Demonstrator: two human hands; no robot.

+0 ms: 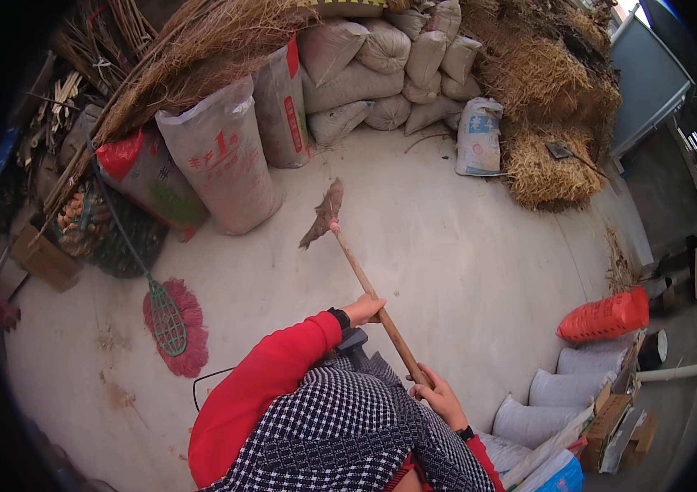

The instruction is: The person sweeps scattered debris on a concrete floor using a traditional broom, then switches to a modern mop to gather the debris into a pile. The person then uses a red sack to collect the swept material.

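Note:
A long wooden handle (358,270) runs through both of my hands. My left hand (363,310) is wrapped around its middle, and my right hand (439,396) grips it near the end by my body. At the far end, a ragged brown mop-like head (324,215) lies against the pale floor (447,264). Pink binding (334,225) surrounds the joint between head and handle. Both wrists wear dark bands below red sleeves. Part of my right hand's grip is hidden behind the handle.
A pink-bristled broom with a green lattice head (167,317) lies left. Ahead stand large plastic sacks (219,160), piled woven sacks (354,80) and straw bales (554,166). More white sacks (533,421), a red bag (604,313) and cardboard boxes (610,424) line the right.

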